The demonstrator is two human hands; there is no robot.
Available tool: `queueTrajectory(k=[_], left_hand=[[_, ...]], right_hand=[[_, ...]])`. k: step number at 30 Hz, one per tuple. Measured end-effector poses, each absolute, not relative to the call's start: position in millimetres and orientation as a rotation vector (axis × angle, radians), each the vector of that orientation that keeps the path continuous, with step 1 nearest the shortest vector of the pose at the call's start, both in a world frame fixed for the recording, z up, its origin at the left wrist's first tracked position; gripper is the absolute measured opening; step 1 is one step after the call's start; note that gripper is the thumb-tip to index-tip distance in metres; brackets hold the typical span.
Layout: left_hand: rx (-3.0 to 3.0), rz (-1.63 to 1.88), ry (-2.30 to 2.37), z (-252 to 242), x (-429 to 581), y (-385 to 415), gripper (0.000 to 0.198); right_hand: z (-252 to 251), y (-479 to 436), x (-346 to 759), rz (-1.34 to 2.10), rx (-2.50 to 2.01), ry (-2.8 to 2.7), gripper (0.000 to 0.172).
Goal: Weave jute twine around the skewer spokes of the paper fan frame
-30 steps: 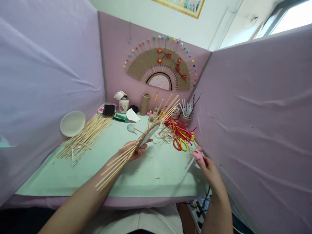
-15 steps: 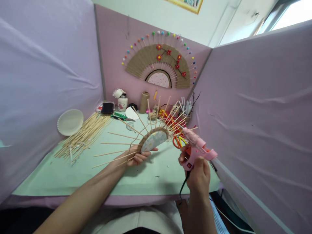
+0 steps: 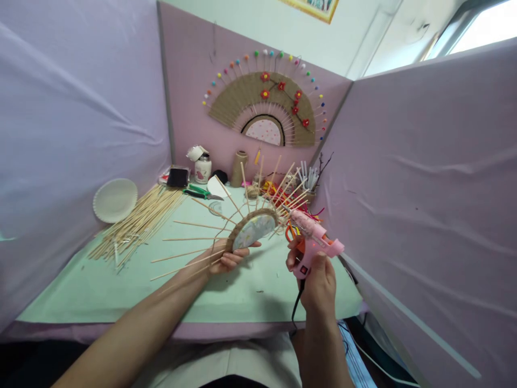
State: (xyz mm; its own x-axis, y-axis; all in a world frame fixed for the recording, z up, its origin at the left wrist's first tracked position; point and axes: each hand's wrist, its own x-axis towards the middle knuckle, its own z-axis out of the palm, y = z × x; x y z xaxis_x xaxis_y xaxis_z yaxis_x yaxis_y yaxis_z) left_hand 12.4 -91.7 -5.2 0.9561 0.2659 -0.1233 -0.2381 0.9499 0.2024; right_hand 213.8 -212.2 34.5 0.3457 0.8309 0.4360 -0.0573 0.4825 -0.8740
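My left hand (image 3: 234,260) grips the lower left end of a half-round fan frame (image 3: 254,230), which has a pale patterned face and a brown curved rim. Thin wooden sticks fan out from that rim, and a loose strand of twine hangs among those on the left. In my right hand (image 3: 313,272) is a pink glue gun (image 3: 317,237) with a black cord. Its nozzle points up and left, close to the sticks at the frame's right end; whether it touches them I cannot tell.
Bamboo sticks (image 3: 133,229) lie in a pile at left beside a white plate (image 3: 115,201). Green-handled pruning shears (image 3: 202,193), a jar (image 3: 202,169) and a twine cone (image 3: 239,168) stand or lie toward the back. A finished fan (image 3: 230,105) hangs on the rear panel.
My right hand has carried the glue gun left, nearer the right end of the fan frame. My left hand keeps its hold, with the frame nearly in place.
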Motion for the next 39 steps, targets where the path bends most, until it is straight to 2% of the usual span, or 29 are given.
queueTrajectory(k=[13,20,24,29,39], left_hand=[[0.154,0.356,0.170,-8,10,-86,0.047],[0.122,0.363,0.138,-5,9,-90,0.046],[0.110,0.374,0.129,-4,10,-92,0.046],[0.151,0.409,0.239,2,11,-94,0.045],[0.289,0.534,0.300,3,16,-94,0.042]], right_hand=[[19,-195,244,0.347,-1.251,-0.908,0.050],[22,-189,248,0.536,-1.087,-0.793,0.055],[15,-185,262,0.394,-1.260,-0.796,0.054],[11,-185,276,0.376,-1.209,-0.737,0.055],[15,-189,257,0.934,-0.941,-0.776,0.054]])
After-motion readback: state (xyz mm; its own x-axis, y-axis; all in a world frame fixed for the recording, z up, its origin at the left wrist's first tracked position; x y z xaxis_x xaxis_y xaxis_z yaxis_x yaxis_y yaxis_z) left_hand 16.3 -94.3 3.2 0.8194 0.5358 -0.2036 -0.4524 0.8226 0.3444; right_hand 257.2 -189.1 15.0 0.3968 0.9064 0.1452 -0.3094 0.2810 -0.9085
